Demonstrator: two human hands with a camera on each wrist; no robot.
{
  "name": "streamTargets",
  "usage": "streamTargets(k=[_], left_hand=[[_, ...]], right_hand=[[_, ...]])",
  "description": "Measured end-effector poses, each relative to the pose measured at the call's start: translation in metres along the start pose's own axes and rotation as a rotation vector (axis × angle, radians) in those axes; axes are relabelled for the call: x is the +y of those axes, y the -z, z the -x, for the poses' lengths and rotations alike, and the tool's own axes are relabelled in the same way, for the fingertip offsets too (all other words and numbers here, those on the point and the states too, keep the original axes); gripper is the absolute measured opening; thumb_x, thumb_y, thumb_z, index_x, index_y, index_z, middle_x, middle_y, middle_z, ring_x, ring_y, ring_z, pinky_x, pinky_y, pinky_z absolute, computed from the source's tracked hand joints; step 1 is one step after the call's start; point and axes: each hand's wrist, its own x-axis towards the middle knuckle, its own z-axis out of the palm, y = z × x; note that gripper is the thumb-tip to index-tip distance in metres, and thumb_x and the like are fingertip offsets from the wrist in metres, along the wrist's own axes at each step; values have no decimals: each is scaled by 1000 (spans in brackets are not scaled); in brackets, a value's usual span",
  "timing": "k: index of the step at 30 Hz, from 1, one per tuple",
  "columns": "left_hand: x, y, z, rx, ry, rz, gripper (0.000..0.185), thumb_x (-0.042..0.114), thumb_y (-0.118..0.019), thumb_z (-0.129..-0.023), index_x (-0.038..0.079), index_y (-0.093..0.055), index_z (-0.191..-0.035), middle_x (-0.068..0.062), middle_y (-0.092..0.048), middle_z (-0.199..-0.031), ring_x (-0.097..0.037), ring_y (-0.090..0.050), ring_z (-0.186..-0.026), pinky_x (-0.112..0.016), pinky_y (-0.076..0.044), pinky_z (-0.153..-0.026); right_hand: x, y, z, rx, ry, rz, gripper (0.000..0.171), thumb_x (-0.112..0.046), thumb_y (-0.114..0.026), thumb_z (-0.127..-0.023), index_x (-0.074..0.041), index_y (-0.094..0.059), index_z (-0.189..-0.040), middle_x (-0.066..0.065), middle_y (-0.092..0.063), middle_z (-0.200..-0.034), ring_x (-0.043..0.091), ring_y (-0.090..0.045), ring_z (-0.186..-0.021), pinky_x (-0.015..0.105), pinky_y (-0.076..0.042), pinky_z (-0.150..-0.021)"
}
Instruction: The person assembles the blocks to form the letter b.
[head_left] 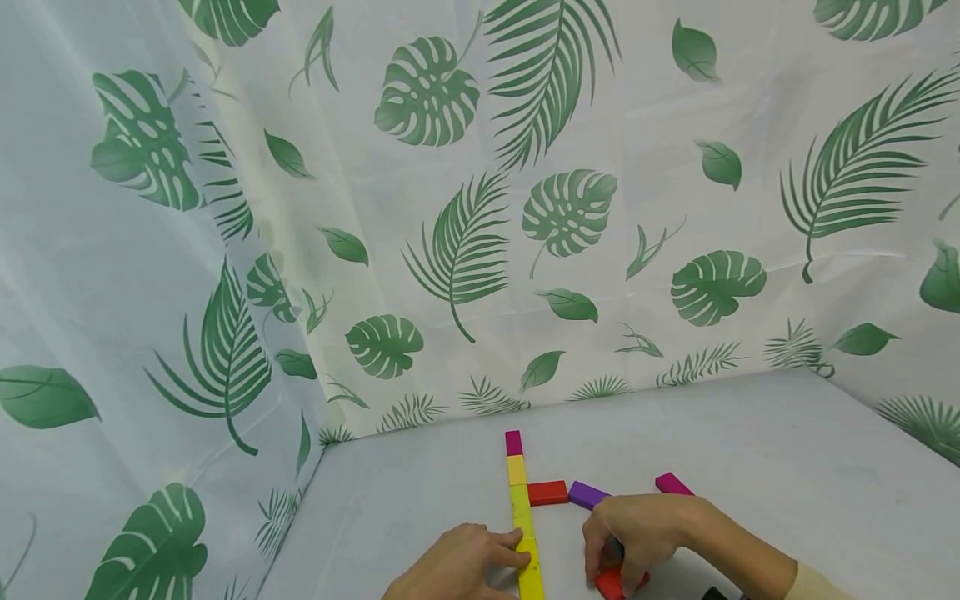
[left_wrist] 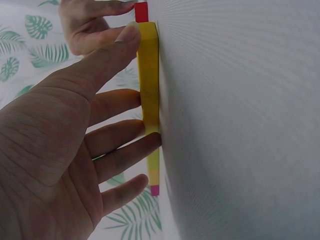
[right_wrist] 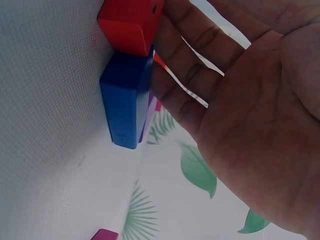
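A straight row of blocks runs away from me in the head view: yellow blocks [head_left: 531, 575] nearest, a paler yellow block [head_left: 517, 470], then a magenta block [head_left: 513, 442] at the far end. My left hand [head_left: 457, 567] rests against the row's left side, thumb at the near end and fingers spread along it. To the right, my right hand [head_left: 637, 529] pinches a red block [head_left: 611, 581] low at the table. In the right wrist view, a blue block [right_wrist: 120, 107] stands right at the end of that red block [right_wrist: 125, 30].
Another red block [head_left: 547, 493] branches rightward from the row, with a purple block [head_left: 587, 495] angled at its end. A magenta block [head_left: 673, 483] lies beyond my right forearm. Leaf-patterned curtains [head_left: 480, 250] border the pale table [head_left: 405, 492] at the back and sides.
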Motion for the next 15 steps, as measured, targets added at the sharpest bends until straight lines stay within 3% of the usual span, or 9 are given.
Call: streamTargets(k=[7,15], left_hand=[[0,1,0,-4,-1,-11,49,60,-80,-83,43,-72,-129,23,-64,-138,3,-58,-95,-27,-55,-93],[0,1,0,0,5,-17,50,61,-81,-82,44,-72,-128,24,-64,-138,3,-59,-94,-29,-56,-94]], right_hand=[[-1,1,1,19,11,-14,31,-9,-83,-86,-34,-82,-105,-16,-68,-94,1,-60,-86,21,-52,-78],[4,10,3,168,92,-3,25,-19,-79,-90,-29,-81,-113,-15,-72,-103,3,-62,-92,23,-54,-79]])
